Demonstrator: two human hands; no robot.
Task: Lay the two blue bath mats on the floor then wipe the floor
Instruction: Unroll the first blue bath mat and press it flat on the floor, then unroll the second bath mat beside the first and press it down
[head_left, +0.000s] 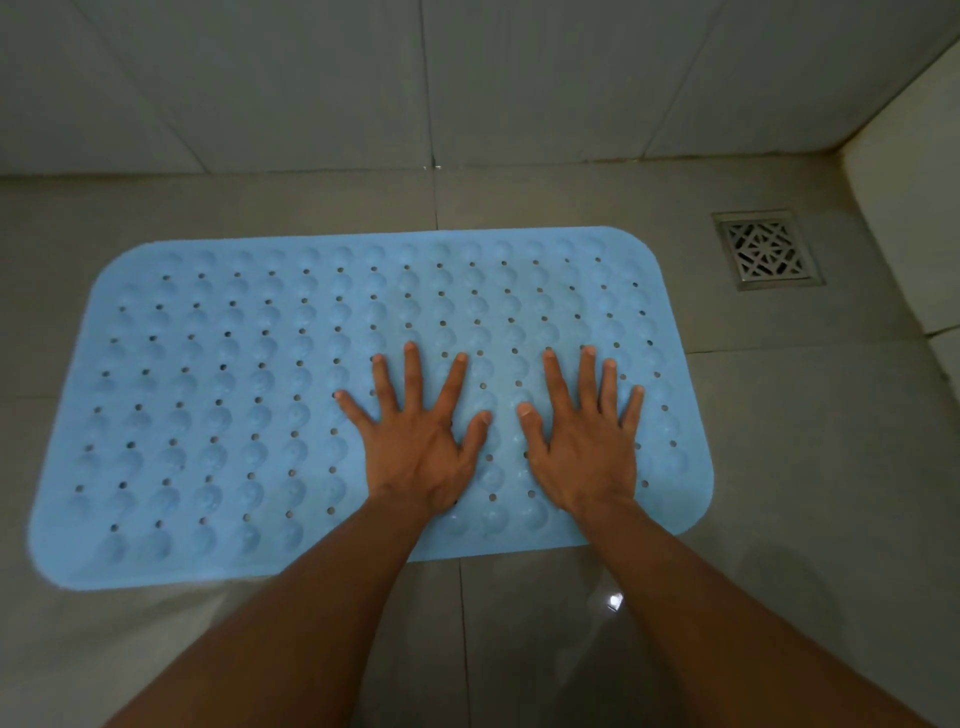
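One blue bath mat (218, 395) with rows of bumps and small holes lies flat on the grey tiled floor (805, 467). My left hand (421, 441) presses on the mat's right half with its fingers spread straight. My right hand (584, 441) lies flat beside it, nearer the mat's right edge, fingers straight as well. Neither hand holds anything. Only this one mat is in view.
A square metal floor drain (766, 249) sits in the floor beyond the mat's far right corner. A grey tiled wall (363, 78) rises behind the mat. A pale raised ledge (914, 208) runs along the right side.
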